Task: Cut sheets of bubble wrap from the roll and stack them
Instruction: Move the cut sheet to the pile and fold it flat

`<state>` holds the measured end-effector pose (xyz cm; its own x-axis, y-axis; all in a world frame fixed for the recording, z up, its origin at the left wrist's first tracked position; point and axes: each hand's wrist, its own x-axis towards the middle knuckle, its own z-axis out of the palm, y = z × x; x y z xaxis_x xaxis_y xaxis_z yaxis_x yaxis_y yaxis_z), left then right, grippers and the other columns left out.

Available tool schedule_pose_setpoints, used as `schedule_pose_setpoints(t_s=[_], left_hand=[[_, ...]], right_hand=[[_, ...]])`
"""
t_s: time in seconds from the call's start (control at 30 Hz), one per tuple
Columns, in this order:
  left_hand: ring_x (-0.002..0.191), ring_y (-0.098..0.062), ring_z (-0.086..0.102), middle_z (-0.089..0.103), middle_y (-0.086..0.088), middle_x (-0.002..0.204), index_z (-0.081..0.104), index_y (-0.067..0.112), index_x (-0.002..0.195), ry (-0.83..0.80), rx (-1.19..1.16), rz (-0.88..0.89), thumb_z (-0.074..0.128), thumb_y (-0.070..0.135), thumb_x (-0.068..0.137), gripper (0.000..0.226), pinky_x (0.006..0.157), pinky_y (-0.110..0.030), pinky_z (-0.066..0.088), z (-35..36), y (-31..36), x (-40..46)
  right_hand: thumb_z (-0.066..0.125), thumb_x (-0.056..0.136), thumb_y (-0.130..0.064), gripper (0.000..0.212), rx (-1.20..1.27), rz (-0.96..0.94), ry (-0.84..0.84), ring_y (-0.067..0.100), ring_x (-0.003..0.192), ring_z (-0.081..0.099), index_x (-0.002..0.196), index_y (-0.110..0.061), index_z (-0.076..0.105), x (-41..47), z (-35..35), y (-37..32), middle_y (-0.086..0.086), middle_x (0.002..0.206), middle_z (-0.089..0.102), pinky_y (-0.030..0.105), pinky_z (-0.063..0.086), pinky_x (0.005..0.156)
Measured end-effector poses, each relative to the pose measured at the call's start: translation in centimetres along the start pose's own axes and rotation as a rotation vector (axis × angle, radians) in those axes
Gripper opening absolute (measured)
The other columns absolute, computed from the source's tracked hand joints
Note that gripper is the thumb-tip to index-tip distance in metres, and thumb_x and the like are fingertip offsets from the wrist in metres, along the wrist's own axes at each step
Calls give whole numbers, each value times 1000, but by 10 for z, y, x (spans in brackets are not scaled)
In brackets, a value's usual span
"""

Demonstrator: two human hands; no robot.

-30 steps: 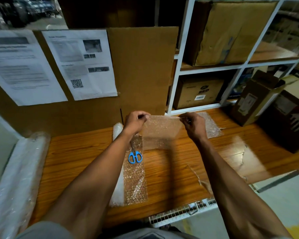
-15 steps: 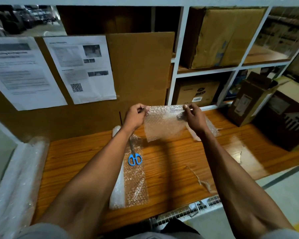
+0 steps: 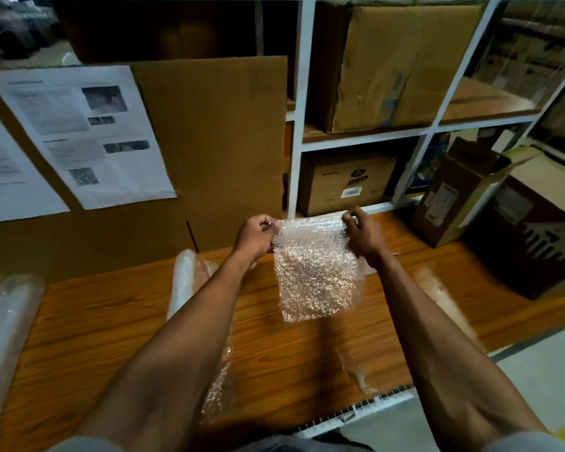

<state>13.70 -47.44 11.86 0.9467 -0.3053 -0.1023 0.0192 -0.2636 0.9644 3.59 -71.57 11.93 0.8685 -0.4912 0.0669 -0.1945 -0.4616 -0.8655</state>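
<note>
I see the left hand (image 3: 256, 234) pinching the top left corner of a cut sheet of bubble wrap (image 3: 317, 272), and the right hand (image 3: 362, 234) pinching the top right corner. The sheet hangs upright between them, lifted above the wooden counter (image 3: 111, 314). The roll of bubble wrap (image 3: 183, 282) lies on the counter under my left forearm, its loose end stretched toward me. Cardboard boxes (image 3: 346, 182) sit in the white shelf behind, and printed papers (image 3: 88, 132) hang on the cardboard backing at left.
</note>
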Motion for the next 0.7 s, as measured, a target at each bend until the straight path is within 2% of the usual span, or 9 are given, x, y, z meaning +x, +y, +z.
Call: schedule_pose_setpoints(t_s=[0.13,0.2,0.27,0.37,0.43,0.53,0.63,0.7], left_hand=[[73,-19,65,73,-9,98,68,21,91,-40,-22,-75,65,18,99,9,69,-38,60,55,-2,18],[63,-13,59,72,-9,92,67,17,93,-36,-2,-91,64,17,100,7,55,-24,53,84,-6,29],[57,-9,54,70,-7,87,67,15,93,-47,9,-104,64,17,100,8,45,-18,45,111,-11,40],[55,-6,55,70,-6,88,67,18,91,-83,-5,-161,64,13,100,11,46,-21,45,144,-20,54],[52,-4,56,70,-6,88,68,13,98,-103,-24,-203,65,13,99,4,46,-21,47,162,-25,63],[50,-2,56,70,-7,88,68,7,106,-107,-19,-223,67,17,98,13,50,-24,48,184,-33,80],[58,-9,57,72,-8,92,69,9,106,-64,16,-244,65,19,99,13,51,-24,47,201,-36,97],[65,-11,61,73,-6,95,70,11,105,-31,30,-256,65,19,99,11,50,-22,49,210,-38,112]], right_hand=[[54,109,-31,20,-90,10,-8,19,43,61,95,-17,56,30,-33,35,6,69,63,27,41,34],[55,109,-30,20,-132,3,-24,21,48,61,95,-16,56,44,-50,54,5,70,62,31,44,40],[54,109,-29,21,-160,10,-56,21,48,61,97,-13,57,58,-65,74,3,69,62,34,46,43],[53,109,-30,19,-172,55,-115,13,40,60,97,-16,55,77,-84,104,1,68,61,28,42,34],[53,109,-30,19,-189,77,-141,11,39,58,94,-19,52,90,-93,123,1,67,61,26,41,35],[53,109,-32,20,-221,100,-168,16,45,56,92,-20,52,111,-101,143,4,72,63,27,43,41],[54,109,-30,26,-232,109,-183,22,51,57,84,-24,50,136,-100,162,13,79,65,26,44,40],[56,107,-24,26,-259,116,-204,25,57,60,82,-27,50,155,-97,177,17,83,65,32,50,43]])
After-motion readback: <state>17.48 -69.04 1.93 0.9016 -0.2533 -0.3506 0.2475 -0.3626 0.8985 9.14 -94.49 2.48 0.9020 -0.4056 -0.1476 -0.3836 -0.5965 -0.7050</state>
